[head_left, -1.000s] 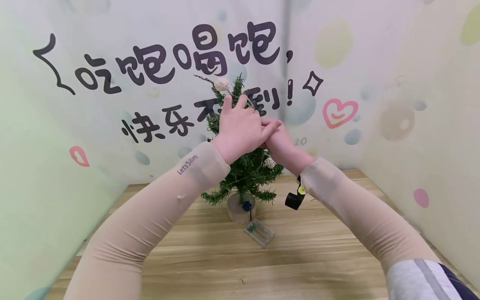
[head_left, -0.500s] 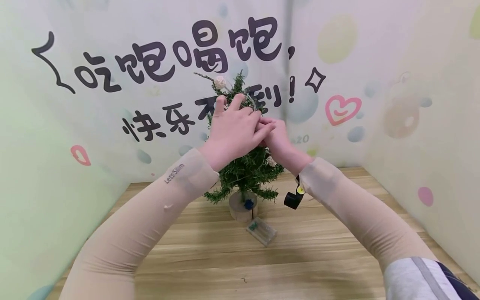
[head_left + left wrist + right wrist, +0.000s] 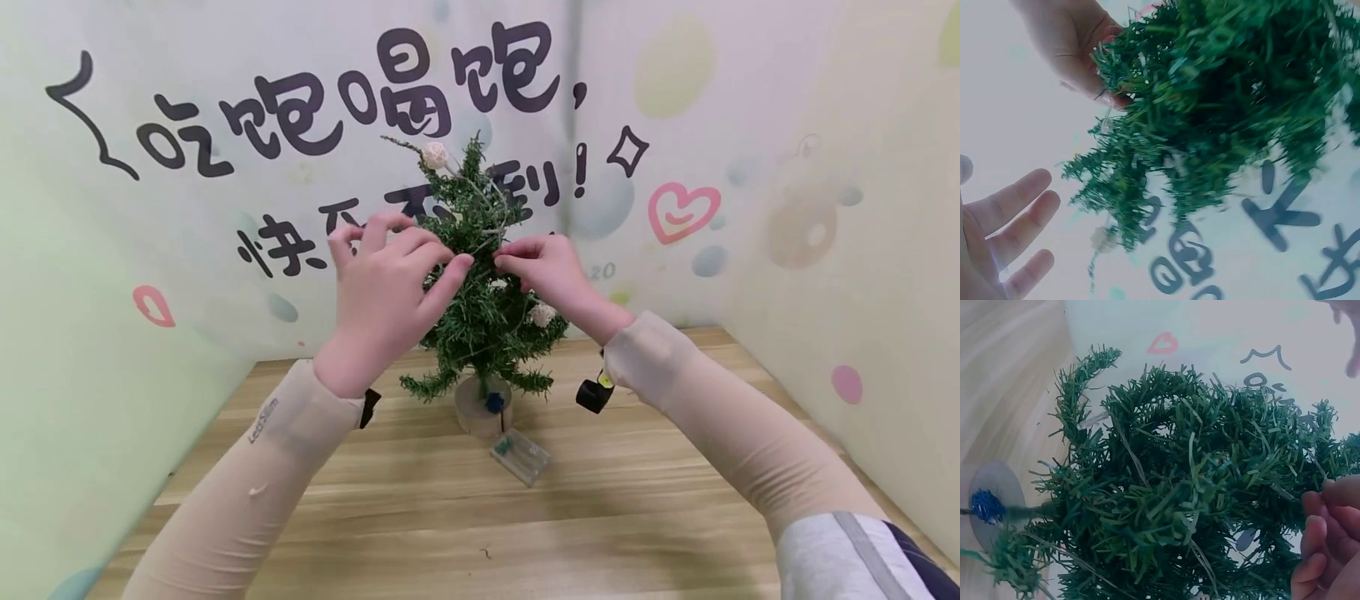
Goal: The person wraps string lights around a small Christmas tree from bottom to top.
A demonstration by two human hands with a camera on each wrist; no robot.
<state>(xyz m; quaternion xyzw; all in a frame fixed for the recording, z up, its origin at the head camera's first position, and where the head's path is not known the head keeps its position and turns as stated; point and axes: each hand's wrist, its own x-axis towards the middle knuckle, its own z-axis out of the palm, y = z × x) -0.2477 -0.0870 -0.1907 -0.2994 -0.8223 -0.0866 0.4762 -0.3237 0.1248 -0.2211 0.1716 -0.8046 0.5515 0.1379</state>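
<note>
A small artificial Christmas tree [image 3: 480, 325] stands on a round wooden base [image 3: 480, 414], a thin clear light-string wire [image 3: 1129, 450] winding over its branches. My right hand [image 3: 551, 271] is at the tree's upper right side, thumb and forefinger pinching the wire, as the right wrist view shows. My left hand [image 3: 390, 279] hovers by the left side with fingers loosely spread and holds nothing; its fingers [image 3: 1022, 219] are apart from the branches in the left wrist view. A pale woven ball [image 3: 435, 155] hangs near the top, another pale ball [image 3: 542, 314] lower right.
A blue woven ball [image 3: 494, 402] sits at the base. In front of it lies a clear rectangular case [image 3: 520, 457] on the wooden table [image 3: 375, 533]. Printed walls [image 3: 150, 250] close in the back and both sides. A tiny dark scrap [image 3: 486, 552] lies near the front.
My left hand has moved left and down, away from the right hand and off the front of the tree, uncovering the upper branches. The right hand stays at the upper right side.
</note>
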